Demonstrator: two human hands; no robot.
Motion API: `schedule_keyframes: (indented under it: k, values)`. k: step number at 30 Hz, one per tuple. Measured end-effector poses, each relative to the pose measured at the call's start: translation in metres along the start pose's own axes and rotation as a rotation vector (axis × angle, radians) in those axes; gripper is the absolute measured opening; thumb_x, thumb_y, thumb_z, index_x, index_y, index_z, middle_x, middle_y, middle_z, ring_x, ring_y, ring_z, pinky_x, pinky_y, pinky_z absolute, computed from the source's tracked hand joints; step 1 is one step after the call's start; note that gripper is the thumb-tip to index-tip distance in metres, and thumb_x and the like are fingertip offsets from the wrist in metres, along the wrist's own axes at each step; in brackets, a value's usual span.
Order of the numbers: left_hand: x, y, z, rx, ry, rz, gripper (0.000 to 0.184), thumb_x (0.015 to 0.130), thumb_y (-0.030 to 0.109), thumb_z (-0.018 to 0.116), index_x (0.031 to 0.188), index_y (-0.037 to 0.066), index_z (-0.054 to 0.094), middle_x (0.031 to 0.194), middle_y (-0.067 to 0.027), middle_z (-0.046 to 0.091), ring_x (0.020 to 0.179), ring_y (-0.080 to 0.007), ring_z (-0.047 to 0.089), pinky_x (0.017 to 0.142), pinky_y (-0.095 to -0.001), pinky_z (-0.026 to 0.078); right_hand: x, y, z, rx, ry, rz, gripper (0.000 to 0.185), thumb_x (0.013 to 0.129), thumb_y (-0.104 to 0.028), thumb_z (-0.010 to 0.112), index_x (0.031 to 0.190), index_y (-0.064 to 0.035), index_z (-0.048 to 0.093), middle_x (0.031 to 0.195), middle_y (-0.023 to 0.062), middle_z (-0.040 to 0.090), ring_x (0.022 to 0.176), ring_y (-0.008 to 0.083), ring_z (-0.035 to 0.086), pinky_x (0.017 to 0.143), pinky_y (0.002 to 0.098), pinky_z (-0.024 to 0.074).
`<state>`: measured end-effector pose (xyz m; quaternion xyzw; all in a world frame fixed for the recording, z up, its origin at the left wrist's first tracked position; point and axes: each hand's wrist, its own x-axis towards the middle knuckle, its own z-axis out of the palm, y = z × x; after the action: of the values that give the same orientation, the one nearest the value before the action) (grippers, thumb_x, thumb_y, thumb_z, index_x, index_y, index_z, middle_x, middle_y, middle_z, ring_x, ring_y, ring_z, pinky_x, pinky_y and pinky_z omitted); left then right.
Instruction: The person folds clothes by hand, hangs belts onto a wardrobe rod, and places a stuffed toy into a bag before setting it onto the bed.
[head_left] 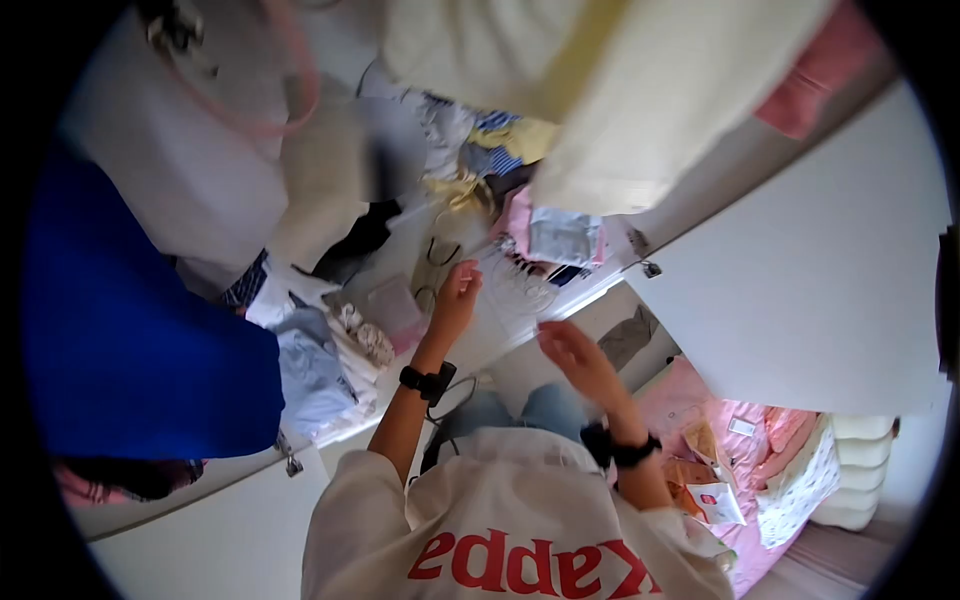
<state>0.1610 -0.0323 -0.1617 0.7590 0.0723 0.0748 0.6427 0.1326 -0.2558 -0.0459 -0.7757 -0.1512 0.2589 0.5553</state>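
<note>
My left hand is raised over the white cupboard shelf, its fingers loosely bent and nothing visible in them. Just beyond its fingertips lies a dark curved hook or strap. A translucent box with a pinkish tint is close to its left. My right hand is held in front of the shelf edge, fingers stretched out, holding nothing. Nearest to it on the shelf are a loop of pale, clear material and a pink and grey plastic-looking pack. Both wrists wear black bands.
Cream garments and a blue garment hang close in front. Folded clothes lie left, with more clothes at the back. An open white door stands right. A bed with pink bedding holds packets.
</note>
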Motion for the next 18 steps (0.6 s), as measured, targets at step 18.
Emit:
schedule_keyframes:
  k: [18]
  values:
    - [-0.117,-0.086,-0.017,-0.177,0.332,-0.510,0.018,0.085,0.008,0.045,0.101,0.002,0.050,0.088,-0.0084,0.058,0.082,-0.0160,0.056,0.075,-0.0262,0.043,0.331,0.047,0.042,-0.545,0.321,-0.533,0.031,0.073,-0.012,0.059,0.100,-0.0006,0.050,0.091,0.0143,0.055,0.084,0.0271,0.055,0.071,0.0329,0.0430]
